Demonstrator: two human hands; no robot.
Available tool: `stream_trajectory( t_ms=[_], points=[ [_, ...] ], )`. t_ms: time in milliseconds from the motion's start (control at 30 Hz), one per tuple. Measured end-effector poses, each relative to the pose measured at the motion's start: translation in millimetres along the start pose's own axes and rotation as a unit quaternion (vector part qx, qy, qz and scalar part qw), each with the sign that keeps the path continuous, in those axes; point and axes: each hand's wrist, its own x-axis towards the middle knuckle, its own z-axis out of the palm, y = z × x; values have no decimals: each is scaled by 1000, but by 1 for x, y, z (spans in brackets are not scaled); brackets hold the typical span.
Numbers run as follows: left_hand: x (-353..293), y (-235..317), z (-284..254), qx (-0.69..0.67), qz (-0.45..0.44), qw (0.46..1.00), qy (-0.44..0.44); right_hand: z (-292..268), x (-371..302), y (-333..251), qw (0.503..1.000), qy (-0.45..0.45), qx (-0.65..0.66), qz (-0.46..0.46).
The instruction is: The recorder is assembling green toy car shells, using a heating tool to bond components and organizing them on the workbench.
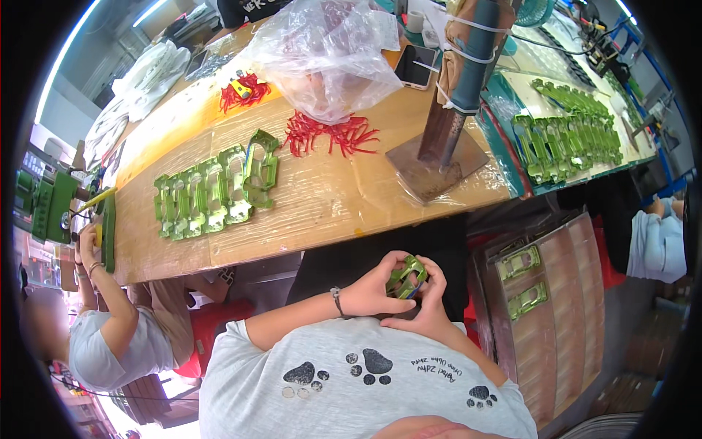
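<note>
With fingers (390,262) of the left hand (365,294) and right hand (431,301) wrapped around the green toy car body (406,278), press lightly and evenly on its sides, supporting it between the shirt (333,402) and the counter (314,194), where similar green bodies (205,194) sit in a row

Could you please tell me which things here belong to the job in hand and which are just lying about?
Job in hand, it seems:
- green car-shaped part, held between left hand and right hand
- row of similar green parts on the table
- two green parts at right

Probably just lying about:
- phone
- white mug
</note>
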Motion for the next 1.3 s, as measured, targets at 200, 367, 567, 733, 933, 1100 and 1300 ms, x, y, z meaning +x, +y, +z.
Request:
stream_trajectory(
  t_ms=[200,367,567,733,933,1100,1300],
  points=[
    [10,25,-4,-193,-50,979,-52,-17,17,-19,986,52,126,98],
    [19,92,-27,-450,-24,883,-132,-41,64,-66,905,114,375,167],
    [41,103,-33,-413,36,909,-54,-48,104,-70,889,126,403,178],
    [51,112,-38,-375,78,923,-29,-55,122,-69,889,104,419,152],
    [50,122,-34,-366,104,924,-24,-53,126,-81,881,109,438,142],
    [45,127,-34,-363,94,927,-9,-49,130,-93,872,116,444,171],
    [40,142,-35,-383,77,921,-11,-53,125,-93,820,92,524,213]
  ],
)
